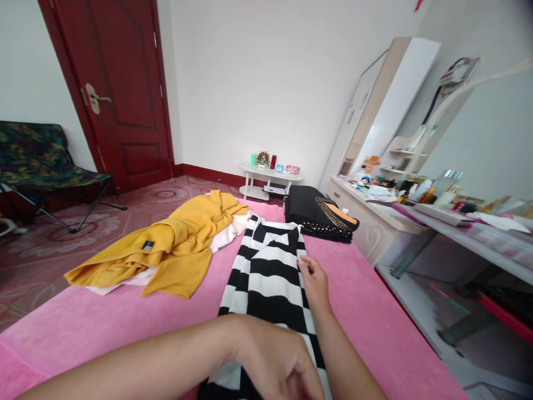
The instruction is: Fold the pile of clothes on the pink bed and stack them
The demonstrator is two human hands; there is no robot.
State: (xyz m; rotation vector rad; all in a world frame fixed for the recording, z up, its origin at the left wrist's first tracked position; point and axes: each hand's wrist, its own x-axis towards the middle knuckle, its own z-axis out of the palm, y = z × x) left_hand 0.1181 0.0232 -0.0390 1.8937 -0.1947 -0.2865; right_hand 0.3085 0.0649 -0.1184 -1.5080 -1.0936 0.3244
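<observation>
A black-and-white striped shirt (275, 286) lies lengthwise on the pink bed, its side folded inward and its neckline at the far end. My right hand (314, 280) is at the shirt's right edge, below the shoulder, with thumb and fingers pinched on the fabric. Crossing over the lower part of the shirt, my left hand (278, 358) has its fingers curled downward. Those fingertips are partly hidden and cut off by the bottom of the view, so what they grip does not show.
A mustard-yellow garment (179, 239) lies loosely over a pale pink one (231, 232) on the left. Folded black clothes (306, 205) are stacked at the far right of the pink bedspread (366, 311). A cluttered dressing table (416, 219) stands to the right, a folding chair (45, 155) left.
</observation>
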